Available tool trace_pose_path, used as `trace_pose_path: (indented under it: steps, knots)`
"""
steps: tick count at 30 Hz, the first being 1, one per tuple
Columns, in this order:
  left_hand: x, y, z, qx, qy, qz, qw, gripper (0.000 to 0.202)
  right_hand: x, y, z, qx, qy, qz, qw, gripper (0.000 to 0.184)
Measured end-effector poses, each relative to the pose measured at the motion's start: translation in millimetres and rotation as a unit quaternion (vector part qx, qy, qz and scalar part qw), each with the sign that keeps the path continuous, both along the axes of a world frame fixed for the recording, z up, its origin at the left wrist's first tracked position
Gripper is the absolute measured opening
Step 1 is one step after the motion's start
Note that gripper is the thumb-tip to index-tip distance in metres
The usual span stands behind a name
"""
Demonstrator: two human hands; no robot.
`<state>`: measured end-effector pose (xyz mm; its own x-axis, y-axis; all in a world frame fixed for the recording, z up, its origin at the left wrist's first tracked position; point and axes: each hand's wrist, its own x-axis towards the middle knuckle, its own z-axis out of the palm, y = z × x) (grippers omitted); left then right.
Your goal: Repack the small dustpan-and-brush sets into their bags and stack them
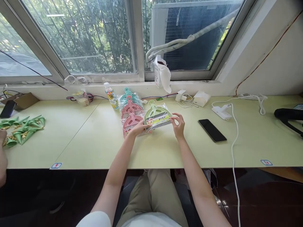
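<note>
Between my two hands is a green mini dustpan and brush set (157,117) in clear plastic wrap, with a printed label across its middle. My left hand (139,127) grips its lower left corner, close beside the pink wrapped sets. At its right edge, my right hand (177,124) pinches the wrap between thumb and fingers. Just left of it lies a row of similar wrapped sets: a pink dustpan set (132,120) in front, another pink one behind, and teal dustpan sets (127,97) at the back.
A drink bottle (111,96) stands behind the row. Right of my hands lie a black phone (212,130) and a white power strip (222,112) with a cable over the table edge. At far left, another person's hand (2,138) is near green cone-shaped pieces (26,130).
</note>
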<state>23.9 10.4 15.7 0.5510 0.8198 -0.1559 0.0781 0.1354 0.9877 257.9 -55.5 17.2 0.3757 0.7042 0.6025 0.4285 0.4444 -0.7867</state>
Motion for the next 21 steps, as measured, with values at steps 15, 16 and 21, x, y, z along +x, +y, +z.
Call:
trace_pose_path:
  steps: [15, 16, 21]
  knots:
    - [9.7, -9.6, 2.2, 0.045, -0.030, 0.008, 0.999, 0.060, 5.4, 4.6, -17.9, -0.023, -0.157, -0.124, 0.980, 0.024]
    - [9.9, -10.8, 3.7, 0.054, -0.028, 0.004, 0.998, 0.062, 4.9, 4.4, -17.5, -0.019, -0.146, -0.124, 0.981, 0.023]
    - [12.1, -14.7, 7.3, 0.080, -0.040, -0.014, 0.996, 0.071, 0.8, 2.8, -13.6, 0.004, -0.026, -0.061, 0.998, 0.021]
